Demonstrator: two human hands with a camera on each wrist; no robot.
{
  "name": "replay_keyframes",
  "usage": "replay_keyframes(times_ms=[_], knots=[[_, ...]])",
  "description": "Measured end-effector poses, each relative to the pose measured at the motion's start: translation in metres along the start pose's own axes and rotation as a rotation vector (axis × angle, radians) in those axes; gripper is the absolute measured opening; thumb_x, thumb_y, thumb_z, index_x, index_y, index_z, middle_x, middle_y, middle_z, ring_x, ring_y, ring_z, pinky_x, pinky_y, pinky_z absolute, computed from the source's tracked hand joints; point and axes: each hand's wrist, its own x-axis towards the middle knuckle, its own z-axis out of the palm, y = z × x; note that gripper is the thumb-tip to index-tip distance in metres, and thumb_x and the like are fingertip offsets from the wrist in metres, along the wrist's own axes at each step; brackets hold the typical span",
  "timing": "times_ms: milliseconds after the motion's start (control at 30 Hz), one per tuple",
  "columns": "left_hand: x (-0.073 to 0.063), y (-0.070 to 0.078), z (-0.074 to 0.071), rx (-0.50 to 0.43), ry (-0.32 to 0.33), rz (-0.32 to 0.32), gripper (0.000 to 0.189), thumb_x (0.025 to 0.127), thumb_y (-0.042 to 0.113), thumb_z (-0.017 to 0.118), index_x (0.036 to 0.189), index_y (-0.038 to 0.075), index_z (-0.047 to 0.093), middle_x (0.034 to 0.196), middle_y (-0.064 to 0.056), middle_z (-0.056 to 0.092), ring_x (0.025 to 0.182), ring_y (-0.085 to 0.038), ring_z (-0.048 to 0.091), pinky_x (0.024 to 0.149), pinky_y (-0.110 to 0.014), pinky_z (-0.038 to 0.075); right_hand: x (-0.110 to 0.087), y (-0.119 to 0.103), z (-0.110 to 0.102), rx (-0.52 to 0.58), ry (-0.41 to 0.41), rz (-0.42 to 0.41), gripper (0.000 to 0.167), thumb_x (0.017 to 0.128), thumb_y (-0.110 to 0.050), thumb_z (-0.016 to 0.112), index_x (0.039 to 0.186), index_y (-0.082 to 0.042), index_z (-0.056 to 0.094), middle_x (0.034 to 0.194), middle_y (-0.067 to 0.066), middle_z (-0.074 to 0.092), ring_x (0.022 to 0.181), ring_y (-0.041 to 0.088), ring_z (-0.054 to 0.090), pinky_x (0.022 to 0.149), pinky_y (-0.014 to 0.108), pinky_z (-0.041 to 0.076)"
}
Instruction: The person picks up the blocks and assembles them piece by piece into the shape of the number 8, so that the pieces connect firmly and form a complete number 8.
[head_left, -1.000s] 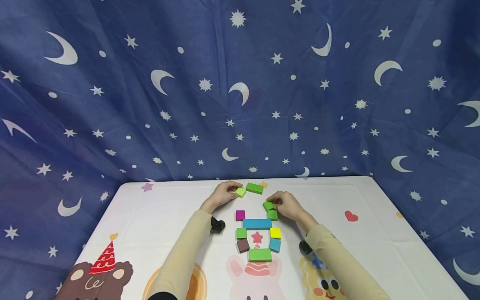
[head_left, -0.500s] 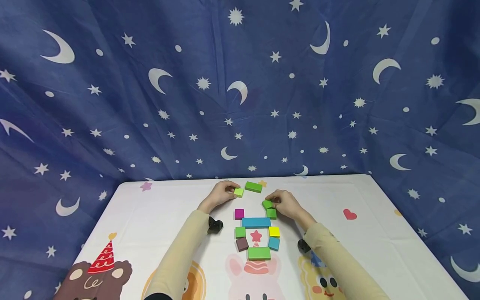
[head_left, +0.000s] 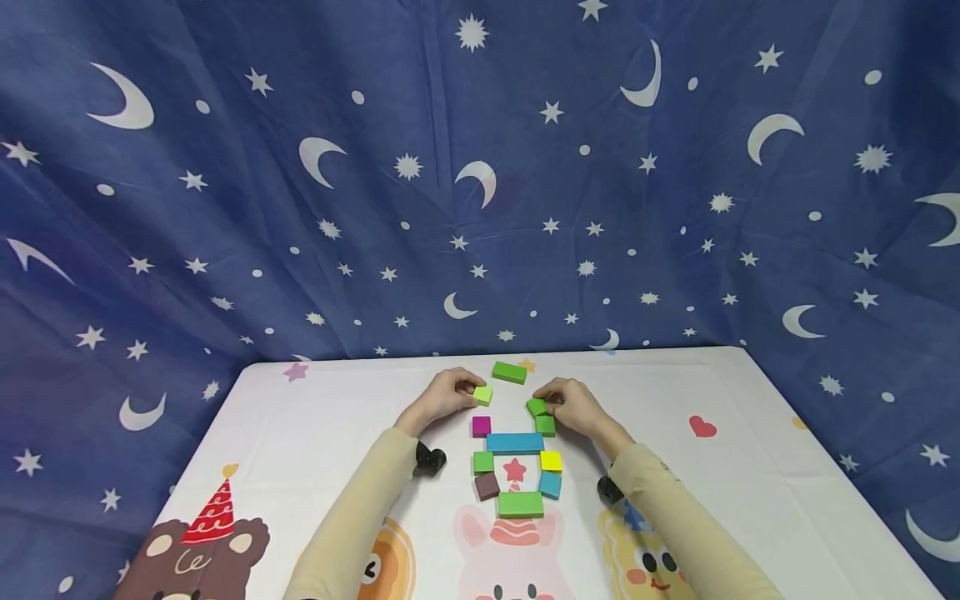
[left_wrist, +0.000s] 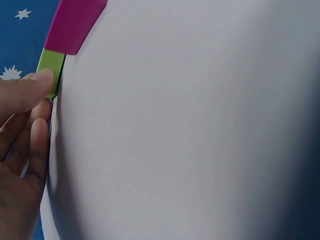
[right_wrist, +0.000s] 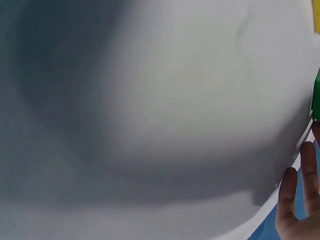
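My left hand [head_left: 442,395] pinches a light green block [head_left: 483,395] just behind a magenta block [head_left: 481,427]. In the left wrist view the thumb presses on this light green block [left_wrist: 51,62], whose end lies close against the magenta one [left_wrist: 75,25]. Across from it, my right hand [head_left: 576,407] holds a tilted green block [head_left: 536,407] between thumb and fingers, at the back of another green block [head_left: 545,427]. The right wrist view catches only a few fingers and a sliver of green block [right_wrist: 316,97] at its edge.
A long blue block [head_left: 514,443] spans between two columns. Nearer lie green [head_left: 483,463], brown [head_left: 487,486], yellow [head_left: 551,462] and blue [head_left: 551,485] blocks, with a long green block [head_left: 521,505] in front. Another long green block [head_left: 509,372] lies at the back of the table [head_left: 750,467].
My left hand has drawn the light green block nearer, towards the magenta block and away from the long green block at the back. My right hand stays in place on its green block.
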Motion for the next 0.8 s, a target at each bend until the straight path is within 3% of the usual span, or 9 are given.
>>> replay_keyframes(times_ms=[233, 800], knots=[[-0.006, 0.005, 0.001, -0.013, -0.022, -0.011, 0.032, 0.077, -0.004, 0.072, 0.108, 0.004, 0.071, 0.094, -0.009, 0.062, 0.083, -0.013, 0.053, 0.075, -0.023, 0.046, 0.000, -0.001, 0.000, 0.001, 0.000, -0.010, 0.036, 0.079, 0.011, 0.058, 0.105, -0.009, 0.073, 0.102, 0.005, 0.069, 0.089, 0.018, 0.056, 0.087, 0.038, 0.049], [-0.013, 0.008, 0.003, 0.021, -0.080, 0.031, 0.031, 0.080, -0.003, 0.070, 0.110, 0.004, 0.070, 0.098, -0.011, 0.065, 0.085, -0.014, 0.054, 0.077, -0.023, 0.045, -0.002, -0.001, 0.001, 0.002, 0.003, -0.001, 0.038, 0.079, 0.012, 0.057, 0.106, -0.007, 0.073, 0.104, 0.008, 0.069, 0.090, 0.020, 0.056, 0.089, 0.040, 0.049]])
